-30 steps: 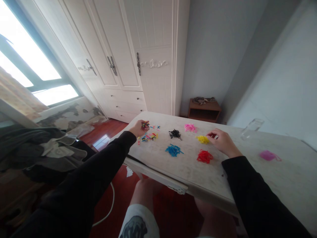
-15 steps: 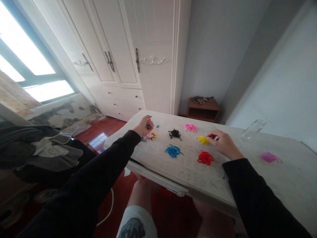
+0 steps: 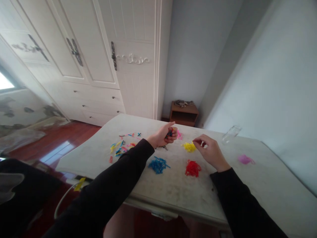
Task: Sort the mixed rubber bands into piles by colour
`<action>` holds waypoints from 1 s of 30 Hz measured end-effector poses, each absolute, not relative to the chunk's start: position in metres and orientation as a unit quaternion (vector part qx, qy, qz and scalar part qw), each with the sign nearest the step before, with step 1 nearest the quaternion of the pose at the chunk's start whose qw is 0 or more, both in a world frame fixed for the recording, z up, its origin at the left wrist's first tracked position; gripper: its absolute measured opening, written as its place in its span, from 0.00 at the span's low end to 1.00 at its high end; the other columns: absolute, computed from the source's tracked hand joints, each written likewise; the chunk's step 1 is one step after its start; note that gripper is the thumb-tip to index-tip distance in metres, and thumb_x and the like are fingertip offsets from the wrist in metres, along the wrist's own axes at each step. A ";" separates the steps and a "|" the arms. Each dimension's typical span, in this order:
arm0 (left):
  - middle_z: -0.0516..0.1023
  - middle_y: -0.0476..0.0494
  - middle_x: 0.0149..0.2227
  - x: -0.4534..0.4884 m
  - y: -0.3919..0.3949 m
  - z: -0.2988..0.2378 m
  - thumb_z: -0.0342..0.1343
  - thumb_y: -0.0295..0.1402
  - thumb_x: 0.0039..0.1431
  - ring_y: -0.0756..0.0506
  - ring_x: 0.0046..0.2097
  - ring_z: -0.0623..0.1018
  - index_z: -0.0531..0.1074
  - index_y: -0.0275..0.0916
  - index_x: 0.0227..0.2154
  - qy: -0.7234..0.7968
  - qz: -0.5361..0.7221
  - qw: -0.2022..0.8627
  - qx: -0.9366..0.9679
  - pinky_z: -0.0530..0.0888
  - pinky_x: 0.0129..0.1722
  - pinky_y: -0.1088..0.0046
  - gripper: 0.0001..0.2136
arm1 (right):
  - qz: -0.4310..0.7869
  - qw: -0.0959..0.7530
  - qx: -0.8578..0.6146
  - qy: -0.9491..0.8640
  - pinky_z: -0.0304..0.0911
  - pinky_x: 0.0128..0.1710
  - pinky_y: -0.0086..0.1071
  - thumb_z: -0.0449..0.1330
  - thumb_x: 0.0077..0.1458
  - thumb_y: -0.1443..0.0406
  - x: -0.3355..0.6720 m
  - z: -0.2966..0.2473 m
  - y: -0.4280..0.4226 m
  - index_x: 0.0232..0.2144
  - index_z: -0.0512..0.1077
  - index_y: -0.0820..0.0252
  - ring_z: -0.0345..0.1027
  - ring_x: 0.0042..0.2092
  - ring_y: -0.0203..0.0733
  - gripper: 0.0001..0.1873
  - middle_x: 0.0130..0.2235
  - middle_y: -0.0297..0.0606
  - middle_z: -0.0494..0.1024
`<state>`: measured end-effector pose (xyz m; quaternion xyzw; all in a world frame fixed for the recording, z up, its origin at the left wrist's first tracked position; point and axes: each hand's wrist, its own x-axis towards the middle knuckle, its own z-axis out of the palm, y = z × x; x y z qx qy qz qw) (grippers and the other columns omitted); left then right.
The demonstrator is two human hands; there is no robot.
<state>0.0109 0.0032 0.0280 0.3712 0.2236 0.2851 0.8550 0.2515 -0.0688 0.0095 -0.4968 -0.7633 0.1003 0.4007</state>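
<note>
My left hand [image 3: 165, 135] is curled around a bunch of small coloured strips [image 3: 170, 133], dark, blue and yellow ones showing between the fingers. It hovers over the black pile [image 3: 163, 147], mostly hiding it, and partly covers the pink pile [image 3: 179, 135]. At the right edge of the yellow pile [image 3: 189, 146], the thumb and forefinger of my right hand [image 3: 210, 151] are pinched together; whatever lies between them is too small to make out. Nearer to me are a blue pile [image 3: 158, 165] and a red pile [image 3: 193, 168]. Mixed coloured strips [image 3: 122, 148] lie scattered at the left.
A clear glass [image 3: 231, 135] lies tilted near the far edge of the white table [image 3: 267, 185]. To the right rests a pinkish-purple pouch-like item [image 3: 245, 159]. Beyond the table stand a white wardrobe [image 3: 138, 86] and a small brown cabinet [image 3: 184, 112].
My left hand has moved right, from beside the mixed strips to above the black pile, still closed. My right hand stays at the yellow pile. The view has turned to the right.
</note>
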 end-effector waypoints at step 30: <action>0.55 0.56 0.17 0.016 -0.004 0.001 0.48 0.46 0.69 0.55 0.15 0.54 0.62 0.39 0.23 0.237 0.350 0.818 0.390 0.46 0.13 0.83 0.21 | 0.107 0.403 -0.464 -0.782 0.64 0.36 0.34 0.62 0.58 0.70 0.157 0.041 -0.052 0.31 0.78 0.59 0.69 0.34 0.39 0.05 0.34 0.37 0.76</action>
